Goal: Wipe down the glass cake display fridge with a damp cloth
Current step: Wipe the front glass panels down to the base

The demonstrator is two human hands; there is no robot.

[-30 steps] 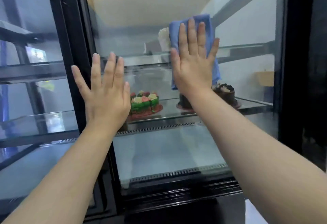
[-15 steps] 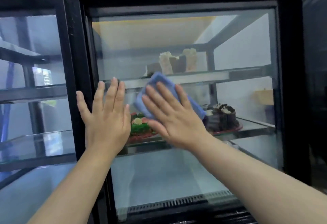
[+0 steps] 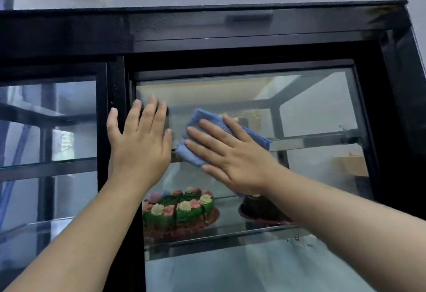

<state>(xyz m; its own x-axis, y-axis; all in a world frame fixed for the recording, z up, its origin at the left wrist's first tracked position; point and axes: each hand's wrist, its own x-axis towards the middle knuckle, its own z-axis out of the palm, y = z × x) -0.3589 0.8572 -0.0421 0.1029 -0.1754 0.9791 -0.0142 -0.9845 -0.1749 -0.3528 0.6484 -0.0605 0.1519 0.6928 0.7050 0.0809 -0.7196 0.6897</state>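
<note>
The cake display fridge [image 3: 389, 111] has a black frame and glass doors. My right hand [image 3: 232, 158] lies flat with spread fingers on a folded blue cloth [image 3: 198, 128], pressing it against the right glass door [image 3: 318, 104] near its upper left part. My left hand [image 3: 140, 144] rests flat, fingers straight, on the same pane and the black vertical frame post [image 3: 116, 84] beside it. Most of the cloth is hidden under my right hand.
Inside, a green cake with pink and cream rosettes [image 3: 177, 208] and a dark chocolate cake [image 3: 260, 208] sit on the glass shelf [image 3: 226, 236]. Pale cake pieces show on the upper shelf behind the cloth. The left glass door [image 3: 48, 141] adjoins the post.
My right hand slid the cloth from the upper middle of the pane down and left, ending beside my left hand. The view tilted upward, showing the fridge's top frame. My left hand stayed put.
</note>
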